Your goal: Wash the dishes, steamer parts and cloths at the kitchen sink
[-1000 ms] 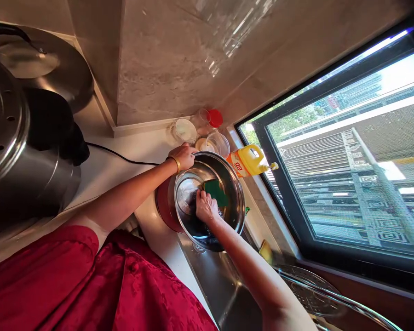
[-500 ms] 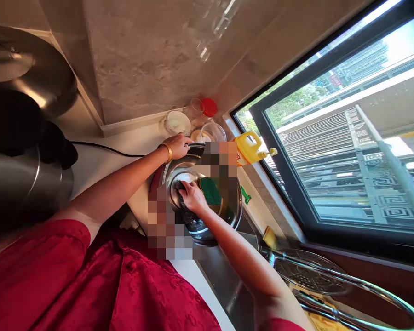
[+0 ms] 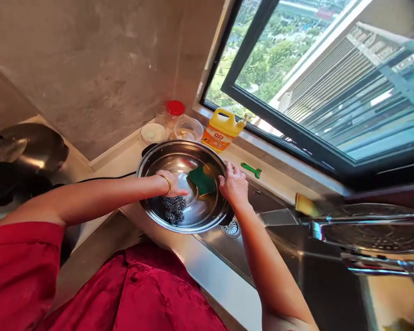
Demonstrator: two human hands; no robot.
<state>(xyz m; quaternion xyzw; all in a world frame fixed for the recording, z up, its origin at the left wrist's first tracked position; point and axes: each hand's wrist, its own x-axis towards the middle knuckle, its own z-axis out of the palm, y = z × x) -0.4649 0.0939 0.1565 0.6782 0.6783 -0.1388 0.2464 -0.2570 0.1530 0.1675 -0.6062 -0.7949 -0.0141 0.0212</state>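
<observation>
A wide stainless steel pot (image 3: 196, 225) with a shiny rim sits at the counter corner, partly over the sink edge. My left hand (image 3: 172, 182) reaches inside it, thumb stretched along a dark steel wool scrubber (image 3: 175, 210); its other fingers are mostly hidden, and it seems closed on the scrubber. My right hand (image 3: 235, 184) grips the pot's right rim, fingers bent over the edge. A green scouring pad (image 3: 202, 180) lies loose on the pot's inner right side.
Behind the pot stand a yellow detergent jug (image 3: 220, 131), a clear plastic tub (image 3: 189, 128) and a red-lidded jar (image 3: 175, 108). A green peeler (image 3: 251, 170) lies by the window ledge. The sink drain (image 3: 231, 228) and faucet (image 3: 317, 230) are to the right; a cord runs left.
My left hand has gone from the rim into the pot, at the scrubber. My right hand has left the scrubber and now holds the right rim. The view has shifted.
</observation>
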